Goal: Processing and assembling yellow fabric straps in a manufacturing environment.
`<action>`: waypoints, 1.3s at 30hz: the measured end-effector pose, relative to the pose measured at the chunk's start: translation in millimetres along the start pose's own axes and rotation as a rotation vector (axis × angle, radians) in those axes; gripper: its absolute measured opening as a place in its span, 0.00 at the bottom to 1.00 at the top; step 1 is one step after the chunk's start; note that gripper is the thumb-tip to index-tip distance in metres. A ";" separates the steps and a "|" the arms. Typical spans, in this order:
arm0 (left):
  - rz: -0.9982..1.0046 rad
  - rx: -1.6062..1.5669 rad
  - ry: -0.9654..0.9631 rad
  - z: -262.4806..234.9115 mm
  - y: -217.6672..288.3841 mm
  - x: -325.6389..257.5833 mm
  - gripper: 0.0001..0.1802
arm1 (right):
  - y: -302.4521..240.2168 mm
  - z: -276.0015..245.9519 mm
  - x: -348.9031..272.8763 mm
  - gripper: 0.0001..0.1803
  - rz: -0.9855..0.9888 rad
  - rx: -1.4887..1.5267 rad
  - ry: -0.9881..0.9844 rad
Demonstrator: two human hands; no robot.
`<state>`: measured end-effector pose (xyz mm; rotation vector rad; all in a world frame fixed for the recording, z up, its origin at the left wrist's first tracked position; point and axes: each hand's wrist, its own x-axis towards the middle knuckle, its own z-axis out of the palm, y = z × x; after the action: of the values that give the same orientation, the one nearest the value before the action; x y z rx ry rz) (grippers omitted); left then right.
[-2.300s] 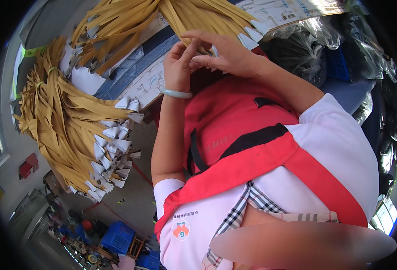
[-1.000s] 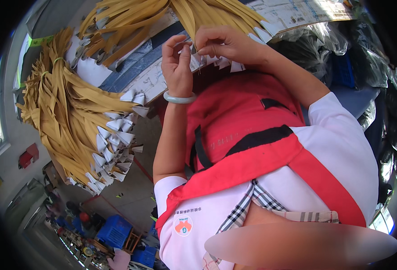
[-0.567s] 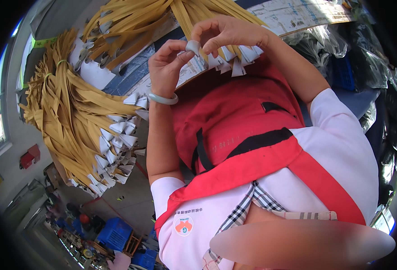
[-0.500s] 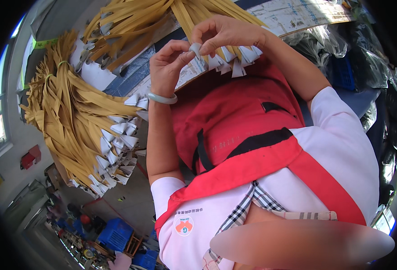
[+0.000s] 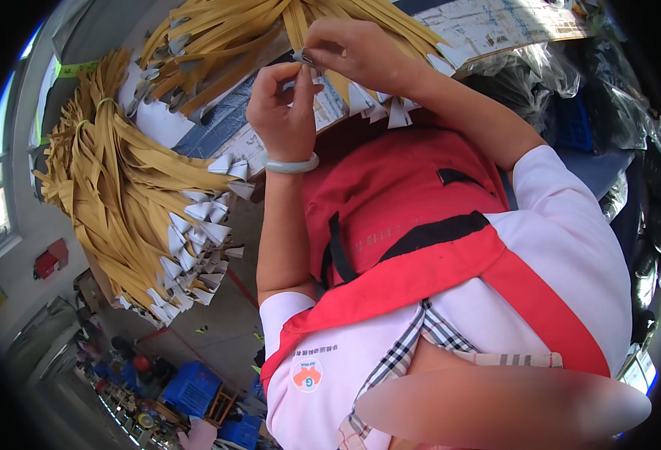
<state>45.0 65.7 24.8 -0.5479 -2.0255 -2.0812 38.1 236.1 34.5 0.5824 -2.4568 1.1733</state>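
Both my hands meet over the near edge of the table, at a small grey tab (image 5: 300,57) on the end of a yellow strap (image 5: 296,26). My left hand (image 5: 281,105), with a pale bangle at the wrist, pinches the tab between thumb and fingertips. My right hand (image 5: 364,54) has its thumb and fingers closed on the tab from the other side. Beyond the hands, a pile of yellow straps (image 5: 218,45) spreads over the table. White folded tabs (image 5: 364,101) stick out past the table edge beneath my right wrist.
Bundles of yellow straps (image 5: 113,172) with white ends hang at the left, tied with light green bands. A whitish board (image 5: 503,30) lies on the table at far right. Clear plastic bags (image 5: 544,71) crowd the right side. Blue crates (image 5: 191,390) stand on the floor at lower left.
Both hands have shifted left and slightly away from my body. The tab between the fingers has turned, showing its darker grey side.
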 end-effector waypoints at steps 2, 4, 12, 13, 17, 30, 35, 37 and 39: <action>-0.198 -0.280 -0.004 -1.1 23.4 4.3 0.08 | 3.9 1.2 -4.4 0.06 -0.012 0.115 0.069; -0.169 -0.161 -0.119 -14.4 17.4 8.8 0.08 | 4.7 0.6 -10.7 0.05 0.033 0.483 0.035; 0.180 0.473 -0.354 -22.9 -0.6 -0.5 0.07 | -6.2 -5.5 -24.1 0.09 0.303 0.538 -0.114; 0.173 0.467 -0.355 -20.6 -2.1 -4.2 0.07 | -12.1 -3.3 -26.7 0.10 0.245 0.304 -0.119; 0.119 0.465 -0.360 -22.0 2.1 -11.8 0.07 | 9.9 -10.1 -29.2 0.11 0.396 0.378 -0.124; 0.112 0.459 -0.073 -57.4 0.9 -14.1 0.05 | 23.1 -36.1 -60.6 0.10 0.209 -0.115 -0.261; 0.018 0.386 -0.287 -13.8 -14.9 -39.1 0.05 | 14.5 -16.6 -52.5 0.09 -0.009 -0.140 -0.468; -0.022 0.386 -0.340 -12.2 -19.5 -45.7 0.06 | 15.5 -11.4 -54.8 0.09 0.038 -0.170 -0.635; -0.069 0.390 -0.373 -10.0 -19.6 -50.5 0.07 | 21.9 -9.7 -56.4 0.09 0.075 -0.078 -0.625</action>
<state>82.3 50.7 -12.8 -0.8477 -2.6038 -1.6373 76.4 268.2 -1.0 0.9580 -3.0454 1.0249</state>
